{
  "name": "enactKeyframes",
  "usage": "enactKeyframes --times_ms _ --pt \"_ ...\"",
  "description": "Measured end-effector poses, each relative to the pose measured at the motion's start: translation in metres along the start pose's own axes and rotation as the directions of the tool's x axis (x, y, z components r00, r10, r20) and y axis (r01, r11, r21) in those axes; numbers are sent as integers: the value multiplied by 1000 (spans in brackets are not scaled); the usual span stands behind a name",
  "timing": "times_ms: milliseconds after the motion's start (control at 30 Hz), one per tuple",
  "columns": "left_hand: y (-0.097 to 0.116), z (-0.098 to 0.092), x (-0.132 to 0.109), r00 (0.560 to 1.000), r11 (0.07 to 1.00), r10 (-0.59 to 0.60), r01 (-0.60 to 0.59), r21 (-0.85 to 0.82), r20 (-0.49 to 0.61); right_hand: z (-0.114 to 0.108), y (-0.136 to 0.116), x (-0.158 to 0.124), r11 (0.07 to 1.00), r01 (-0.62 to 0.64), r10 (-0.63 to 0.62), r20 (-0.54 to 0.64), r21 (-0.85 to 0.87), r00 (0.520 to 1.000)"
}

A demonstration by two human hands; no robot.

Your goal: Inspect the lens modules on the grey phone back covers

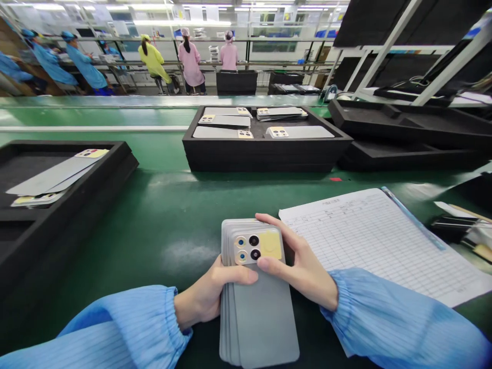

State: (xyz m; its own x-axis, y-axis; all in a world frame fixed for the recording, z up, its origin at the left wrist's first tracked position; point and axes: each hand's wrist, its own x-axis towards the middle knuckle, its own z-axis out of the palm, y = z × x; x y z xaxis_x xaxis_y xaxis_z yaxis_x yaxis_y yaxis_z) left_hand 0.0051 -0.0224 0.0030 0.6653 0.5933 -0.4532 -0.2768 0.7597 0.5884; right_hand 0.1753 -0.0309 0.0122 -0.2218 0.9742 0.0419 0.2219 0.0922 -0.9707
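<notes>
My left hand (213, 293) and my right hand (298, 261) both grip a fanned stack of grey phone back covers (265, 318) at the bench's front edge. The top cover's camera module (246, 247) has several lenses with yellow-ringed and dark openings, next to a yellow film patch (271, 244). My right thumb rests across the lower edge of that module. A ruled paper form (369, 241) lies just to the right of my right hand. Blue striped sleeves cover both forearms.
Black foam trays holding more covers stand ahead (265, 156) and to the left (67, 171) on the green bench (184, 215). Further black trays (407, 128) sit at right. Beyond the bench, several gowned co-workers (191, 64) stand at another line.
</notes>
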Motion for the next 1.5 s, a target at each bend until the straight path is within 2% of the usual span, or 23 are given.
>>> enactKeyframes --times_ms 133,233,300,400,567,800,900,967,1033,1100,1167,1233,1300,1400,1500 --pt "1 -4 3 997 992 -79 78 -96 0 0 -3 1 997 -49 43 83 66 996" --pt "1 -7 4 985 965 -168 158 -211 -27 -2 -3 2 992 -83 75 77 96 994" --pt "1 -7 3 982 956 -183 166 -243 -50 -3 -4 3 991 -99 94 57 94 994" --pt "3 -4 2 985 969 -148 126 -212 -91 -3 -3 2 990 -104 101 36 100 994" --pt "3 0 3 993 991 -7 -10 -131 -122 -6 -2 2 990 -50 47 26 128 999" --pt "1 -4 3 998 986 6 -16 -164 -61 -11 -5 5 949 -49 52 -3 312 999" --pt "2 -6 3 999 986 4 -11 -165 -40 -20 -9 6 930 -33 96 -155 367 983" --pt "3 -8 3 999 986 25 -20 -168 25 -30 -10 8 938 -21 136 -311 347 941" --pt "3 -9 3 994 987 45 -28 -161 103 -38 -9 12 964 -1 125 -453 264 883" --pt "3 -8 3 988 990 42 -22 -138 146 -42 -6 14 990 24 51 -511 140 858" --pt "3 -7 2 989 993 31 -14 -116 146 -40 -4 15 999 49 -40 -467 6 883" --pt "2 -5 1 990 994 31 -17 -104 136 -33 -2 13 996 53 -75 -349 -72 934" --pt "2 -3 1 992 995 50 -39 -96 112 -24 -2 9 995 65 -82 -228 -81 970" --pt "0 -3 1 995 994 82 -79 -71 51 -15 -3 1 991 128 -130 -96 -29 987" --pt "-1 -4 2 991 994 98 -93 -57 88 -12 -6 -4 982 185 -188 -62 -48 980"
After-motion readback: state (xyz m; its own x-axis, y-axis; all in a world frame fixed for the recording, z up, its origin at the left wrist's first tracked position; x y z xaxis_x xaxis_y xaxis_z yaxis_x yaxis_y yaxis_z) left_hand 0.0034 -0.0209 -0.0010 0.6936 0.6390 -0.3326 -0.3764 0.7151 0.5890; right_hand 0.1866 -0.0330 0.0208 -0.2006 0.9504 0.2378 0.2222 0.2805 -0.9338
